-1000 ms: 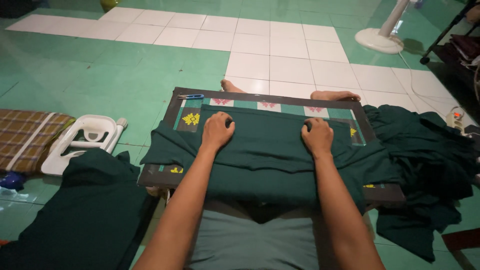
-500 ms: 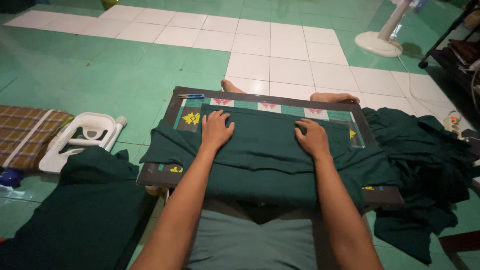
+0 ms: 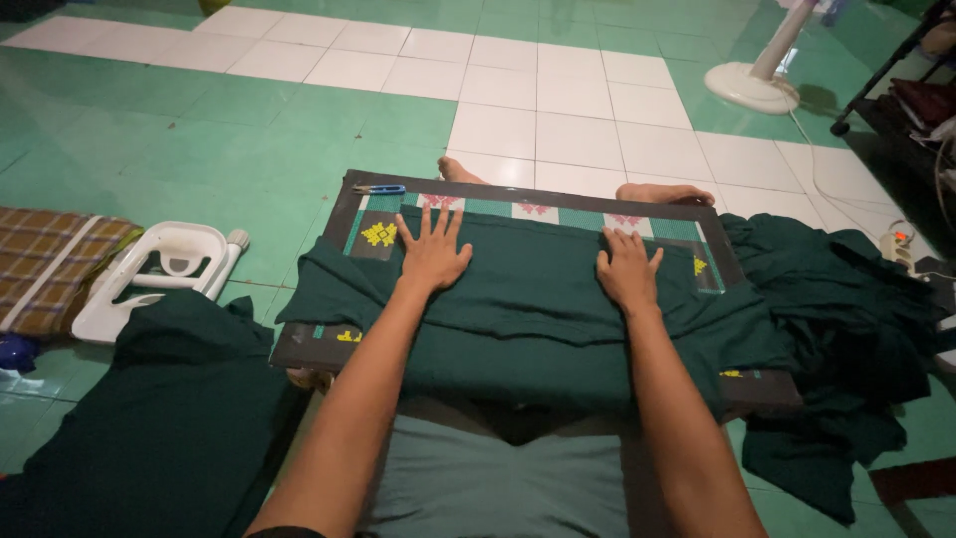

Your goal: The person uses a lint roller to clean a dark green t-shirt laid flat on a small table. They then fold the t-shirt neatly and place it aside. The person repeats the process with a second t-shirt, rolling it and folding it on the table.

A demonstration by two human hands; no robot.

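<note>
A dark green cloth [image 3: 528, 309] lies spread over a dark-framed patterned board [image 3: 538, 194] that rests across my legs. My left hand [image 3: 433, 249] presses flat on the cloth near its far left part, fingers spread. My right hand [image 3: 627, 269] lies flat on the cloth toward the right, fingers apart. Neither hand holds anything. My bare feet [image 3: 662, 191] show beyond the board's far edge.
A small blue tool [image 3: 380, 189] sits on the board's far left corner. More dark green cloth is heaped at the right [image 3: 846, 319] and lies at the near left [image 3: 169, 418]. A white plastic stool [image 3: 164, 274], a plaid mat [image 3: 45, 264], a fan base [image 3: 749, 88] and a power strip [image 3: 896, 244] stand on the tiled floor.
Both hands have slid over the cloth; the right hand moved left and toward me, and the fingers of both are now spread wider.
</note>
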